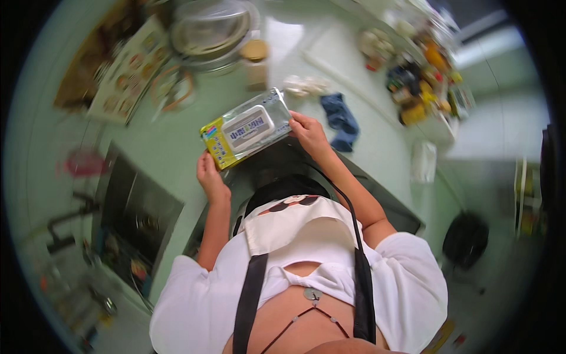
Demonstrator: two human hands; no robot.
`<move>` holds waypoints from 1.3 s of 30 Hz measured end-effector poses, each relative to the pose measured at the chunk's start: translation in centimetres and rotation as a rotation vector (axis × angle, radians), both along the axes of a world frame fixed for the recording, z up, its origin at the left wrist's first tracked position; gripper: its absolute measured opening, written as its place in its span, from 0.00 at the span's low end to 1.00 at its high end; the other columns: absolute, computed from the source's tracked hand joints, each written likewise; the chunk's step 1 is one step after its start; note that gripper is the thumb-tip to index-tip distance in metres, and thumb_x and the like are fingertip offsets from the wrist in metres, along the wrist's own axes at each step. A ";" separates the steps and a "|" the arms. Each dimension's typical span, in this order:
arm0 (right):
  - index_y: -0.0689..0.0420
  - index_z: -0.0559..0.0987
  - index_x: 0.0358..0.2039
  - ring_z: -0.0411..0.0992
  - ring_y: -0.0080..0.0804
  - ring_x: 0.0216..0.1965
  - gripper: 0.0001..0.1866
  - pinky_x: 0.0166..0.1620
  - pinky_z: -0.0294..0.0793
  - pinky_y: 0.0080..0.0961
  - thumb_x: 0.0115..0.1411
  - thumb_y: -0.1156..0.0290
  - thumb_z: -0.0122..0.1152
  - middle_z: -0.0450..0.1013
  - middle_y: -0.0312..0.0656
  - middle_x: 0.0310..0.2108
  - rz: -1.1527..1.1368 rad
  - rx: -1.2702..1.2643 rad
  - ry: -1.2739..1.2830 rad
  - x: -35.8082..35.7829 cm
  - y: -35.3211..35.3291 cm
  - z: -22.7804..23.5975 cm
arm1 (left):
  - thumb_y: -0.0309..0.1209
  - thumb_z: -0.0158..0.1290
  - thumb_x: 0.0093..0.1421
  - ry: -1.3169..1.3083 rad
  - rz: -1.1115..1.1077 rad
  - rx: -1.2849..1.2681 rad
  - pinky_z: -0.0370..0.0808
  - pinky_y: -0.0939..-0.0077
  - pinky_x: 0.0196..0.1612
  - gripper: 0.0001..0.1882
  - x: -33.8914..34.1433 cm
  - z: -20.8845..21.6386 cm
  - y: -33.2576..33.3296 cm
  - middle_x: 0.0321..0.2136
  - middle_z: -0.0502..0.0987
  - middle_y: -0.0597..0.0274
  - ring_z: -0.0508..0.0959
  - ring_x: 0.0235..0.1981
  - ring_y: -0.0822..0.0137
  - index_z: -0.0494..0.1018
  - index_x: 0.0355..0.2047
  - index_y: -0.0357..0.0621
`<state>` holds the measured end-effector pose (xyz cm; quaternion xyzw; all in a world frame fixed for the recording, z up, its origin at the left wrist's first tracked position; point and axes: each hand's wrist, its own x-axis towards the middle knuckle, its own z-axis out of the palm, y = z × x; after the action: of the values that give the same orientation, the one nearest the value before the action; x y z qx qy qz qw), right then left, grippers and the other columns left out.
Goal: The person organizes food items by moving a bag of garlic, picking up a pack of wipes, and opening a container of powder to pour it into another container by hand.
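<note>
In the head view, both hands grip a wipes pack [250, 127], one at each end. The left hand [211, 177] pinches its yellow-green end near the lower corner, fingers bent. The right hand [309, 135] has the silver end between thumb and fingers. The pack slants, its right end farther from the body, with the pale lid facing up. It is in front of the person's apron [289, 221], by the near edge of the counter [215, 94]; whether it touches the counter I cannot tell. Just beyond the right hand lies a crumpled blue cloth [342, 121], with a blurred white bundle [305, 86] near it. Past the pack stand a tan-lidded jar [254, 64] and a clear-covered bowl [209, 35]. A sink [170, 215] is to the left; bottles [415, 94] crowd the far right.
</note>
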<state>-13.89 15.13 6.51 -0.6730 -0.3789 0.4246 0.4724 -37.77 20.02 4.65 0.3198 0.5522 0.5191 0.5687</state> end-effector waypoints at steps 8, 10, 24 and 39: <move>0.59 0.72 0.44 0.67 0.17 0.22 0.16 0.27 0.68 0.18 0.56 0.69 0.48 0.71 0.35 0.21 -0.570 0.064 -0.003 9.5 -14.3 -0.3 | 0.32 0.42 0.61 -0.047 -0.571 0.000 0.65 0.85 0.35 0.12 14.5 1.0 -3.9 0.31 0.71 0.68 0.68 0.31 0.79 0.67 0.41 0.37; 0.60 0.72 0.45 0.67 0.16 0.24 0.16 0.28 0.69 0.18 0.56 0.70 0.47 0.72 0.35 0.23 -0.696 0.067 0.103 12.2 -19.1 -0.9 | 0.33 0.43 0.61 -0.017 -0.706 -0.014 0.65 0.85 0.36 0.13 18.3 1.0 -6.6 0.32 0.71 0.67 0.68 0.32 0.79 0.67 0.41 0.36; 0.58 0.71 0.42 0.67 0.44 0.38 0.19 0.43 0.67 0.30 0.49 0.65 0.57 0.70 0.44 0.34 -0.726 -0.123 -0.551 22.9 -36.2 -3.2 | 0.37 0.45 0.59 0.051 -0.798 -0.002 0.64 0.82 0.42 0.16 33.0 -4.6 -17.3 0.35 0.70 0.65 0.68 0.37 0.76 0.66 0.43 0.37; 0.38 0.56 0.56 0.59 0.48 0.48 0.45 0.48 0.61 0.41 0.35 0.69 0.65 0.49 0.43 0.57 -0.618 -0.474 -0.965 28.9 -38.5 -3.4 | 0.39 0.47 0.58 0.186 -0.585 -0.104 0.56 0.86 0.28 0.15 31.7 -3.3 -19.7 0.29 0.69 0.76 0.62 0.27 0.83 0.68 0.41 0.45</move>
<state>14.98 -23.41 3.11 -0.9544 -0.2325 -0.0112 0.1867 -6.12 0.27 1.31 0.4816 0.5124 0.2729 0.6565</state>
